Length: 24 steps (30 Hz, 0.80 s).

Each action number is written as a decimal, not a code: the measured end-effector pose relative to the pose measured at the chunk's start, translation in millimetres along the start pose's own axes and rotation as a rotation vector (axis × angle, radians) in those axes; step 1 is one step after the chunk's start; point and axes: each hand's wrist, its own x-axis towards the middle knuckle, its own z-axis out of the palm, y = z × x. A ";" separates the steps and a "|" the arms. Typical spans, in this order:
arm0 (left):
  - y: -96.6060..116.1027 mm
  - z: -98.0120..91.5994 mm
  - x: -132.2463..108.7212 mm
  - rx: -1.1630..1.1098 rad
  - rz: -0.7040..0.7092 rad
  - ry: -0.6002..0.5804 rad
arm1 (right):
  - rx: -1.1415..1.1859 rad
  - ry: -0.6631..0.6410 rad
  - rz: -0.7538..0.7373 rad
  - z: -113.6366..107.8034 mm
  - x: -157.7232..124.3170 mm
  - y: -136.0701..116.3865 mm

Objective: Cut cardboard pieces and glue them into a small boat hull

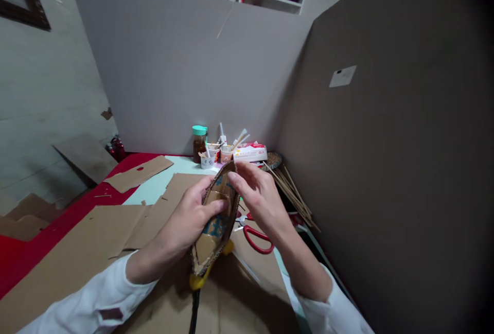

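Observation:
A small boat-shaped cardboard piece (214, 231) with raised walls and clear tape with blue print inside is held upright, tilted, in the middle of the view. My left hand (195, 210) grips its left wall, the thumb lying inside on the taped floor. At the upper end, my right hand (258, 187) pinches the right wall near the tip, with its thumb on the inner side. Partly hidden below the piece is a yellow tool with a black cord, apparently a glue gun (197, 281). Red-handled scissors (258, 239) lie just under my right wrist.
Flat cardboard sheets (85, 241) cover much of the table. At the back stand a jar with a green lid (199, 143), paper cups (207, 160) holding sticks and brushes, and a white box (250, 154). Thin wooden sticks (293, 195) lie along the grey right-hand panel (378, 159).

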 end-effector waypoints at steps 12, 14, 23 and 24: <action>-20.5 -0.8 -1.3 0.051 -0.038 0.013 | 0.019 0.094 -0.003 20.6 -6.0 12.0; -26.7 -6.6 -9.9 0.026 -0.116 -0.037 | 0.028 0.099 0.035 19.7 -6.6 21.1; -40.1 -18.6 -58.0 0.020 -0.329 -0.152 | 0.095 0.178 0.111 12.7 -28.2 42.2; -40.6 -18.2 -60.1 0.021 -0.331 -0.153 | 0.102 0.186 0.116 13.3 -30.9 43.6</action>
